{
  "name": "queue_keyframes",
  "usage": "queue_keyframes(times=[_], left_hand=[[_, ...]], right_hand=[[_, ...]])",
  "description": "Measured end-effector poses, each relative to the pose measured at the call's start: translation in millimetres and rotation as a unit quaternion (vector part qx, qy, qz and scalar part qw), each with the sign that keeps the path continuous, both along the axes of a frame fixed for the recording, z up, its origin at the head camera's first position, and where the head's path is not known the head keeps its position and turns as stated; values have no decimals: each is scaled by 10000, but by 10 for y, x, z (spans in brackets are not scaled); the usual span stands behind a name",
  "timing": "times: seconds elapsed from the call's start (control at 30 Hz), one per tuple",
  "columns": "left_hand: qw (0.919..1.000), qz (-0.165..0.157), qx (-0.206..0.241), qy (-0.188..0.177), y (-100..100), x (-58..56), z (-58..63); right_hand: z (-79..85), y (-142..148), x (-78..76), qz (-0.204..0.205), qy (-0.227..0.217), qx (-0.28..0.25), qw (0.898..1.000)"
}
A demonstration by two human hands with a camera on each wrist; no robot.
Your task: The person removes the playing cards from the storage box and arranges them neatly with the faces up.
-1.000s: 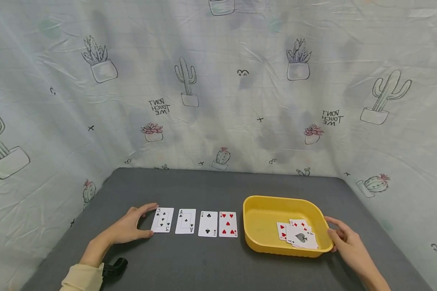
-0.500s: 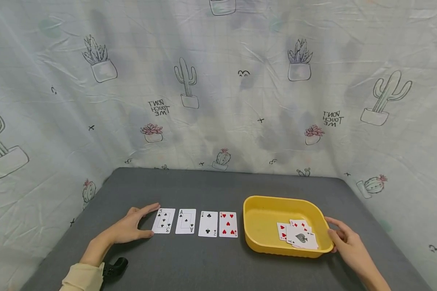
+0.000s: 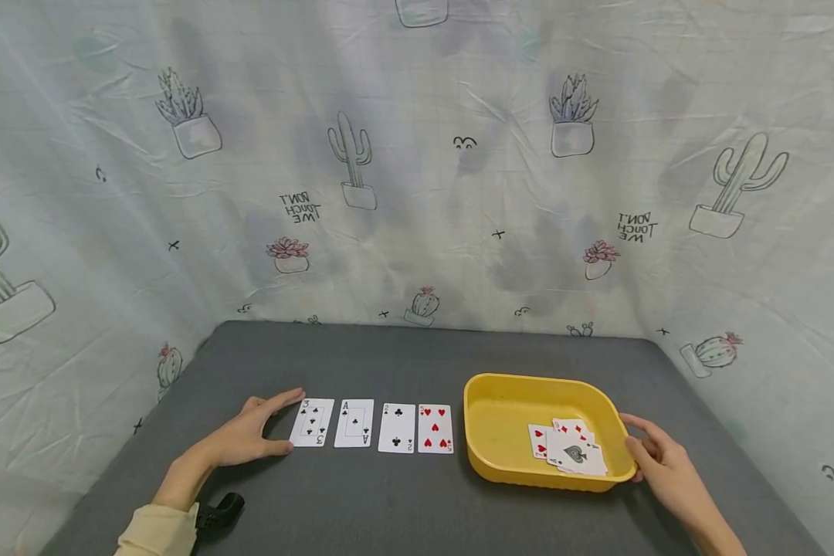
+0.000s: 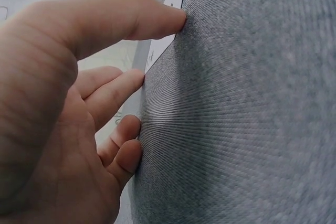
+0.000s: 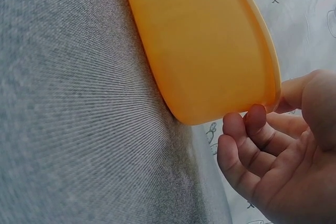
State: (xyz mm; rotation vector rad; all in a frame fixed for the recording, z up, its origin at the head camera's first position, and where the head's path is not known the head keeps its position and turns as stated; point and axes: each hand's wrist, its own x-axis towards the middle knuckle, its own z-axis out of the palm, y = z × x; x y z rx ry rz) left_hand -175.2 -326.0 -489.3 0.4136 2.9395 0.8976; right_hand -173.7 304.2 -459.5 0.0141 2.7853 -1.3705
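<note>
A row of playing cards lies face up on the grey table. At its left end is the three of clubs, then the ace of clubs, the two of clubs and the five of hearts. My left hand touches the three's left corners, index finger at the top and thumb at the bottom, fingers spread. My right hand holds the right end of a yellow plastic tray, fingers at its outer wall and rim. Inside the tray, an ace of spades overlaps a heart card and a diamond card.
The dark grey table ends at a pale curtain printed with cactus drawings, which hangs behind and at both sides. A black strap-like piece sits at the left wrist.
The three of clubs has shifted very slightly right and toward me, along with the left fingers, during the first half second. The right hand, tray and other cards stay put.
</note>
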Motion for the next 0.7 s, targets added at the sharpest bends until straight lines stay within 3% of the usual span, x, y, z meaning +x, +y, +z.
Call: queue_keyframes(times=[0.47, 0.6, 0.7], left_hand=[[10000, -64, 56, 3, -22, 2, 1], [9990, -16, 184, 397, -2, 12, 84], [9946, 206, 326, 966, 219, 51, 254]], right_hand=[[-22, -15, 27, -34, 6, 23, 10000], [-31, -23, 41, -36, 56, 24, 10000], [-20, -2, 42, 2, 70, 14, 10000]])
